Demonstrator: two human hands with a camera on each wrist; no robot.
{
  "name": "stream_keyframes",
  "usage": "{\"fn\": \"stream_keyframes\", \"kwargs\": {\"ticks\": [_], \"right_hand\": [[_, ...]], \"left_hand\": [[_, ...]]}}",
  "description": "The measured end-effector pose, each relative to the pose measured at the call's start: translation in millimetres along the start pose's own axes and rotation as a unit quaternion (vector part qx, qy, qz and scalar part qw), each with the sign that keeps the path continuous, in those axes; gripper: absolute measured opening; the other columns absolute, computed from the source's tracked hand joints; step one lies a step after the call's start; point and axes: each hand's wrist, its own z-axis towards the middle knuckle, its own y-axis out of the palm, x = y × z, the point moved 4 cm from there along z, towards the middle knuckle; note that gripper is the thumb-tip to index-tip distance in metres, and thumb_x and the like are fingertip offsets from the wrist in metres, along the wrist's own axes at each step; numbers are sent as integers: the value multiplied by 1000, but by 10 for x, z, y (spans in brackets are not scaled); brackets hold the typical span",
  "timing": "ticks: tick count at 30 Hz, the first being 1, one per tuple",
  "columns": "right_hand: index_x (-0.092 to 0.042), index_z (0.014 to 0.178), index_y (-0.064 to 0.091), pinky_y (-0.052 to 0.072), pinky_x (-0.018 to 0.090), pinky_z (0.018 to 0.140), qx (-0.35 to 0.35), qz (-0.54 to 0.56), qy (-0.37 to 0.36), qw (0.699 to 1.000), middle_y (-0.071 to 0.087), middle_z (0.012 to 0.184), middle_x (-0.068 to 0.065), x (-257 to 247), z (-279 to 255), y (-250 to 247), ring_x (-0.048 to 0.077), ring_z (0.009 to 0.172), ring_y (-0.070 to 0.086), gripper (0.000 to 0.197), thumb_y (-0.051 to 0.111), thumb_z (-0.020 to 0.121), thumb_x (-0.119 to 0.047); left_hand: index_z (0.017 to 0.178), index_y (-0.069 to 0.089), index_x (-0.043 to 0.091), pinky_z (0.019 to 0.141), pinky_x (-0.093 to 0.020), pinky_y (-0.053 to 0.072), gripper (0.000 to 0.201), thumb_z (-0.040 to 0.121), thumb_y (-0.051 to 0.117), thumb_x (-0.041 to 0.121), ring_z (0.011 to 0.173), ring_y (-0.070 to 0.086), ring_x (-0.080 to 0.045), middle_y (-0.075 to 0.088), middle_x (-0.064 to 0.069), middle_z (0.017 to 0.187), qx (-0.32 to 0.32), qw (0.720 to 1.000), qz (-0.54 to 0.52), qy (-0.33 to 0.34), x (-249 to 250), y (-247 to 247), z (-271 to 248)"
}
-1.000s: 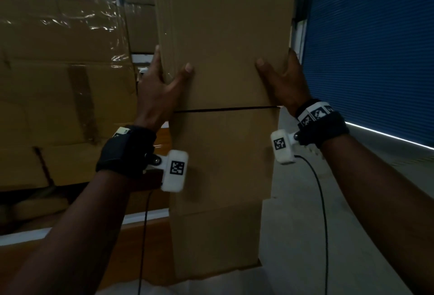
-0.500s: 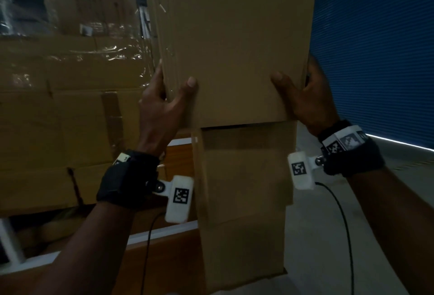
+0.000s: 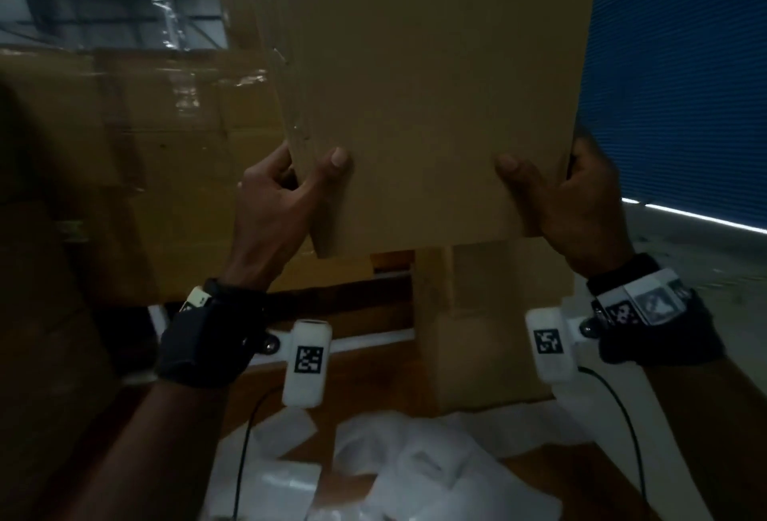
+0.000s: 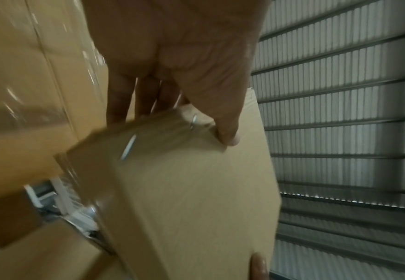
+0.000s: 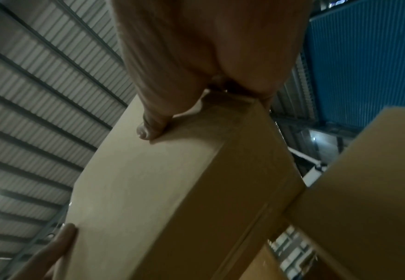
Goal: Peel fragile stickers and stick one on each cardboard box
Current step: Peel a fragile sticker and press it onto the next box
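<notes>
A cardboard box (image 3: pixel 431 84) fills the upper centre of the head view, lifted clear of the box stack (image 3: pixel 494 329) below it. The left hand (image 3: pixel 276 205) grips its lower left corner, thumb on the front face and fingers curled behind the stapled edge. The right hand (image 3: pixel 577 205) grips the lower right corner the same way. White sheets (image 3: pixel 419 466), perhaps sticker backing though too blurred to tell, lie at the bottom centre. Wrapped cartons (image 3: pixel 124 147) fill the left; a blue shutter (image 3: pixel 680 72) the right.

Warehouse: stacked wrapped cartons (image 3: pixel 124 147) (corrugated roof (image 5: pixel 40 94))
</notes>
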Motion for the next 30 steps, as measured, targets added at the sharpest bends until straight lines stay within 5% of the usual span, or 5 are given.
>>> {"fn": "stream_keyframes", "kwargs": {"ticks": [9, 15, 19, 26, 30], "right_hand": [[-15, 137, 57, 51, 11, 87, -33, 27, 63, 997, 63, 121, -18, -524, -938, 671, -12, 107, 62, 65, 81, 84, -43], [-16, 138, 57, 56, 23, 92, -85, 40, 98, 991, 66, 123, -13, -722, -1435, 1378, -3, 111, 64, 64, 81, 84, -42], [-23, 140, 55, 58, 33, 94, -148, 14, 152, 977, 67, 127, -10, -583, -1823, 1948, 5, 114, 65, 73, 82, 79, -53], [-23, 132, 59, 58, 32, 87, -210, -17, 279, 937, 65, 116, -11, -83, -2620, 3049, 10, 106, 65, 65, 87, 76, -40], [-28, 128, 60, 56, 46, 97, -226, 2, 356, 907, 69, 120, -9, 303, -3077, 3504, 12, 111, 66, 63, 89, 73, -36]], "left_hand": [[124, 60, 23, 83, -27, 59, 24, 100, 63, 23, 112, 69, -9, 72, 12, 116, 18, 996, 24, -80, 154, -1030, -1062], [137, 57, 14, 90, -31, 59, 39, 100, 65, 24, 117, 67, -12, 67, 3, 128, 48, 991, 37, -117, 58, -1820, -1560], [141, 56, 17, 96, -45, 57, 51, 95, 70, 34, 122, 64, -17, 65, 0, 136, 37, 985, 50, -162, -311, -2395, -1798], [146, 51, 20, 90, -29, 59, 55, 96, 70, 33, 119, 64, -6, 63, 6, 136, -9, 967, 68, -246, -1280, -3275, -2194], [146, 49, 16, 80, -22, 59, 54, 97, 68, 27, 110, 67, -4, 63, 6, 132, -40, 953, 61, -295, -1908, -3565, -2383]]}}
